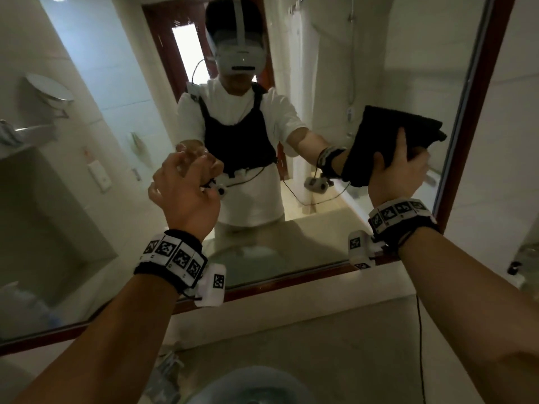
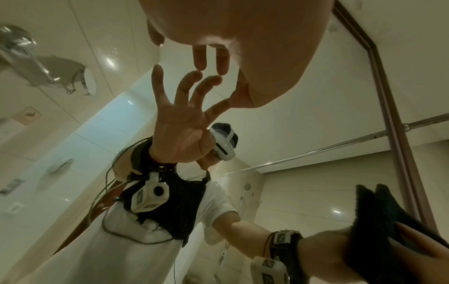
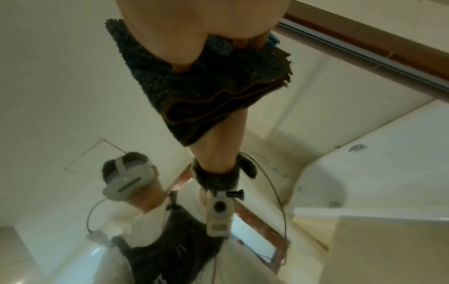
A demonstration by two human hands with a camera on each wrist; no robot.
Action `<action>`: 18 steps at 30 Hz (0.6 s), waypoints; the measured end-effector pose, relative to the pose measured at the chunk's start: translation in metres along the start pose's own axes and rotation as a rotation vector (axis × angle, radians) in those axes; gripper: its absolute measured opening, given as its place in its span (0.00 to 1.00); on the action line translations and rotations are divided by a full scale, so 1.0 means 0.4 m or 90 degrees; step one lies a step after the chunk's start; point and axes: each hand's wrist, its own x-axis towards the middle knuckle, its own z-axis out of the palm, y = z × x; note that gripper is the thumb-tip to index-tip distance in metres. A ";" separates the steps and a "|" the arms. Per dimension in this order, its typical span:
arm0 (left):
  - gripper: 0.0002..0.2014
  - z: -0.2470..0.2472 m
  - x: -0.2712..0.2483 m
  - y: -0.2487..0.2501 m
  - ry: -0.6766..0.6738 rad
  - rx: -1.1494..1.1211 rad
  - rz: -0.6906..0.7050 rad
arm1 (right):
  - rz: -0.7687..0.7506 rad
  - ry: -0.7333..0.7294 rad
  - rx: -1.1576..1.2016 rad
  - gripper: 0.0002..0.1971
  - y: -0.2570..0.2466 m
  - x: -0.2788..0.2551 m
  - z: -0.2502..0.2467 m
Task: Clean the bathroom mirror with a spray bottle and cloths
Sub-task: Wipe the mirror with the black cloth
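Note:
The wall mirror (image 1: pixel 335 68) has a red-brown frame (image 1: pixel 478 112) and fills most of the head view. My right hand (image 1: pixel 405 164) holds a dark folded cloth (image 1: pixel 408 121) flat against the glass near the frame's right side. Its thumb lies up the cloth's back. In the right wrist view the cloth (image 3: pixel 206 92) hangs below my right hand (image 3: pixel 194 28), and a strip of blue shows at its edge. My left hand (image 1: pixel 189 164) is empty, and its spread fingertips (image 2: pixel 201 59) touch the glass at mid-mirror. I see no spray bottle.
A pale stone counter (image 1: pixel 350 345) runs under the mirror, with a round basin (image 1: pixel 256 383) at the bottom edge. A thin black cable (image 1: pixel 420 330) hangs from my right wrist. A clear glass object (image 1: pixel 525 258) stands at the far right. The mirror shows my reflection.

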 end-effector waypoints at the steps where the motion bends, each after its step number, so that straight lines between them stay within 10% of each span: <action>1: 0.28 -0.008 0.002 -0.003 -0.007 -0.001 0.000 | -0.002 0.001 -0.011 0.32 -0.018 0.001 0.001; 18: 0.31 -0.106 0.059 -0.132 -0.009 0.014 -0.079 | -0.260 -0.008 -0.076 0.29 -0.372 -0.088 0.010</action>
